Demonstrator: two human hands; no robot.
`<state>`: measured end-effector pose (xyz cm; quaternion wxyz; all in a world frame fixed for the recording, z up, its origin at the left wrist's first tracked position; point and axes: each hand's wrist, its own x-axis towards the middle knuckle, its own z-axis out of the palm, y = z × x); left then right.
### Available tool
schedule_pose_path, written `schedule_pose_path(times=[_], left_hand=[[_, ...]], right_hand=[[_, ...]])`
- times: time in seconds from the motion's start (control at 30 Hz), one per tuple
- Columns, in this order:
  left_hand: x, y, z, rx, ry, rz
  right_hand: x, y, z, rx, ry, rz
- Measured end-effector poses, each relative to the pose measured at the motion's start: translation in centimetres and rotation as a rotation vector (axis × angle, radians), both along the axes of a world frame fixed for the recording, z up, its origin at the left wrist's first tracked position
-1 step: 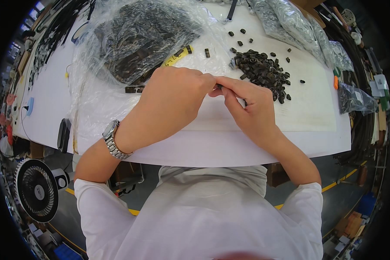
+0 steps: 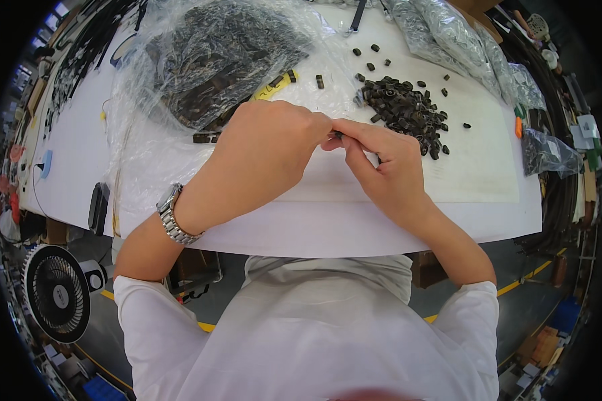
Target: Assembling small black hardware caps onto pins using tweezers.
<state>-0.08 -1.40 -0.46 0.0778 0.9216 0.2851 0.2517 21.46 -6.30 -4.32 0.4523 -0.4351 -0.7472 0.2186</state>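
My left hand (image 2: pixel 267 150), with a metal watch (image 2: pixel 169 210) on its wrist, is closed with its back turned up, so most of its fingers are hidden. Against its fingertips, my right hand (image 2: pixel 389 167) pinches a small dark piece (image 2: pixel 339 134) between thumb and forefinger. Little of that piece shows. Just beyond my right hand lies a heap of small black ring-like pieces (image 2: pixel 408 110), with several loose ones around it. Beyond my left hand, a large clear plastic bag (image 2: pixel 214 60) holds many dark pieces.
Dark pieces with a yellow strip (image 2: pixel 274 87) lie by the bag's edge. Filled plastic bags (image 2: pixel 441 40) rest at the far right of the white table (image 2: pixel 354 230). A black oblong object (image 2: pixel 99 208) sits at the left edge, above a fan (image 2: pixel 57 294).
My left hand and wrist have shifted very slightly to the left. My right hand stays nearly in place.
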Motion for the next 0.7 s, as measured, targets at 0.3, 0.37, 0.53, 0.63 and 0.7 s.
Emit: schedule_pose_path(times=[0.3,0.37,0.53,0.63,0.7], left_hand=[[-1.5,2.4,0.6,-0.606,-0.079,-0.103],[-1.4,2.3,1.0,-0.648,-0.055,-0.072],[-0.6,1.1,-0.3,-0.258,-0.108,-0.069],[-0.4,0.8,0.0,-0.186,-0.065,-0.006],[-0.5,0.6,-0.2,-0.158,-0.083,-0.006]], right_hand=[[-0.3,-0.3,0.7,-0.281,0.168,0.127],[0.1,-0.1,0.9,-0.337,0.161,0.137],[-0.2,0.1,0.9,-0.416,0.271,0.127],[0.3,0.4,1.6,-0.541,0.35,0.083],[0.6,0.3,2.1,-0.637,0.283,0.077]])
